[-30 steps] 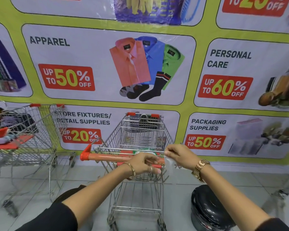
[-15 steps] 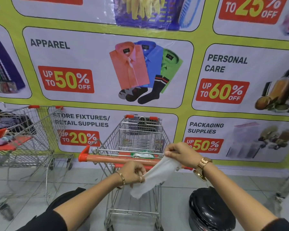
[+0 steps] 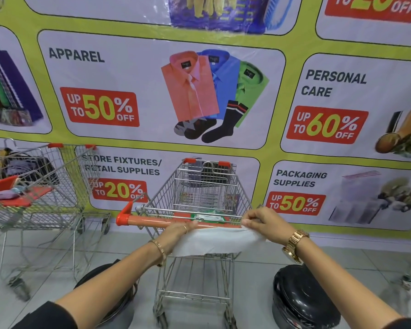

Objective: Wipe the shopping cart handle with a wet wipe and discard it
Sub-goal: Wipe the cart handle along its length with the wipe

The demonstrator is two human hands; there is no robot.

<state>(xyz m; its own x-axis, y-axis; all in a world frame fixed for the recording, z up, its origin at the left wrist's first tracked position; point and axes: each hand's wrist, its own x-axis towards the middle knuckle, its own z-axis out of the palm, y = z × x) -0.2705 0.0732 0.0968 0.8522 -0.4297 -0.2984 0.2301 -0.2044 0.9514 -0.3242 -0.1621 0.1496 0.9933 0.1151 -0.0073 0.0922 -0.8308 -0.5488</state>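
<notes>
A wire shopping cart [image 3: 207, 186] stands in front of me with an orange handle [image 3: 150, 220] across its near end. A white wet wipe [image 3: 214, 242] is stretched out flat just below the handle. My left hand [image 3: 176, 233] pinches its left edge and my right hand [image 3: 263, 224] pinches its right edge at the handle. A green and white wipes packet [image 3: 208, 217] lies on the cart's red seat flap behind the handle.
A black bin with a bag liner [image 3: 301, 298] stands on the floor at lower right, another dark round bin [image 3: 109, 293] at lower left. A second cart [image 3: 33, 186] holding goods stands to the left. A sale banner [image 3: 152, 96] covers the wall behind.
The wipe was bunched between my hands, then hung diagonally; now it is pulled out flat and level. My right hand moved right, my left hand rose to the handle.
</notes>
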